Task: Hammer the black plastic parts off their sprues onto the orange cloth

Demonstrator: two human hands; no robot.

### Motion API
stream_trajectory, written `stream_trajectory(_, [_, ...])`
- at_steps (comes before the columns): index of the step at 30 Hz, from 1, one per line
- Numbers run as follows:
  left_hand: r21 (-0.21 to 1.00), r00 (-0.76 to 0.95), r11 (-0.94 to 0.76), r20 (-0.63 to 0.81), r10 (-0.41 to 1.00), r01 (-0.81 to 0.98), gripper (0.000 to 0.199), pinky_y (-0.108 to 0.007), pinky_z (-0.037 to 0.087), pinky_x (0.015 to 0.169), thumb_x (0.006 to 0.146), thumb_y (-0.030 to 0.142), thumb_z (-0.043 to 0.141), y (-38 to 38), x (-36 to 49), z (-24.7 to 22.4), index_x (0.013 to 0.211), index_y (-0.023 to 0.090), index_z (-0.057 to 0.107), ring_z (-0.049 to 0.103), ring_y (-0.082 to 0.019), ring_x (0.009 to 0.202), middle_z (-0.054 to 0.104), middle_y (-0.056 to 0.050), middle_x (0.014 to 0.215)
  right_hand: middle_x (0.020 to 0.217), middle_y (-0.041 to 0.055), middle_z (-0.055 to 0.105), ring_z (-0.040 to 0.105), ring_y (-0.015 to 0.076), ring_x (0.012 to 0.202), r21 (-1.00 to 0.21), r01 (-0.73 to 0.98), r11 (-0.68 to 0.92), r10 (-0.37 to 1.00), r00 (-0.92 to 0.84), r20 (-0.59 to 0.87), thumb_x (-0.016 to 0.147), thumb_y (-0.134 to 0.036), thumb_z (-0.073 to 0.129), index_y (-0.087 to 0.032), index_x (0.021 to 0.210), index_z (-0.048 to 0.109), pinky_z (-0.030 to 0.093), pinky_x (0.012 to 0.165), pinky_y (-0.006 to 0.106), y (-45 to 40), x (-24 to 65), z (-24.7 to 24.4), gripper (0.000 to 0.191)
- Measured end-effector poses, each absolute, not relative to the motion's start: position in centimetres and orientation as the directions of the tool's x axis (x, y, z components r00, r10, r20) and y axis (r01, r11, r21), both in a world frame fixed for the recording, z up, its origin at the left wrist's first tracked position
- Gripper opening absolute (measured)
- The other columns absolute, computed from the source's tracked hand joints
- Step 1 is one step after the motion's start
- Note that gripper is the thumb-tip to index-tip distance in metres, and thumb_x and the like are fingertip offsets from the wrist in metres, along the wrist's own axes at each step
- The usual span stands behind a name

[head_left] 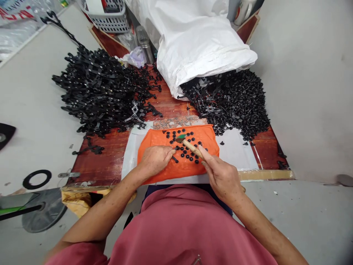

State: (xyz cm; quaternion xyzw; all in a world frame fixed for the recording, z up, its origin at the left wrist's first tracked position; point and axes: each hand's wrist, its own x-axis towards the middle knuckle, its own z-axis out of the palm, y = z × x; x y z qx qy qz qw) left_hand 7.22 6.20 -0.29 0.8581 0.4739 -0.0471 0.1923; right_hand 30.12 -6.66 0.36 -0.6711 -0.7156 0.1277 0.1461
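An orange cloth lies at the table's front edge, dotted with several small round black pieces. My right hand is closed round the wooden handle of a hammer, whose head is over the middle of the cloth. Left of the hammer head, my left hand pinches a small black part between thumb and fingers. Just below those fingertips, a short black rod-like piece rests on the cloth.
Linked black parts form a large heap at the left. A white sack spills small black pieces at the right. Behind stand a grey basket and a bottle. A stone slab borders the cloth.
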Motion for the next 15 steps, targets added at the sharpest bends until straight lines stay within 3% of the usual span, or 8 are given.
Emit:
stream_trajectory(5, [0.321,0.544,-0.458,-0.269,0.795,0.829,0.046,-0.031,0.029,0.061,0.103,0.044,0.037,6.3,7.1,-0.3,0.071,0.022,0.062,0.066,-0.024,0.078,0.074,-0.007,0.079,0.099,0.0056,0.079,0.075,0.0205,0.077,-0.328,0.943,0.050,0.996,-0.069,-0.048,0.105,-0.023,0.044,-0.033,0.159,0.043,0.057,0.067,0.028,-6.5,30.2,0.2,0.055])
stream_trajectory(10, [0.467,0.569,-0.419,-0.244,0.785,0.779,0.045,-0.030,0.027,0.062,0.101,0.045,0.034,6.6,6.5,-0.6,0.066,0.021,0.050,0.056,-0.018,0.066,0.063,-0.002,0.068,0.128,0.0056,0.075,0.075,0.0200,0.099,-0.624,0.781,0.027,0.996,0.030,0.081,0.108,-0.029,0.041,-0.031,0.159,0.042,0.059,0.085,0.030,-6.5,31.1,0.6,0.051])
stream_trajectory(15, [0.522,0.556,-0.384,-0.220,0.802,0.761,0.041,-0.029,0.026,0.062,0.099,0.043,0.034,6.6,6.2,-0.9,0.065,0.020,0.039,0.048,-0.014,0.062,0.055,0.000,0.065,0.133,0.0050,0.072,0.073,0.0237,0.111,-0.675,0.736,-0.050,0.992,0.117,0.054,0.107,-0.033,0.042,-0.032,0.157,0.046,0.058,0.095,0.035,-7.2,32.2,0.3,0.050])
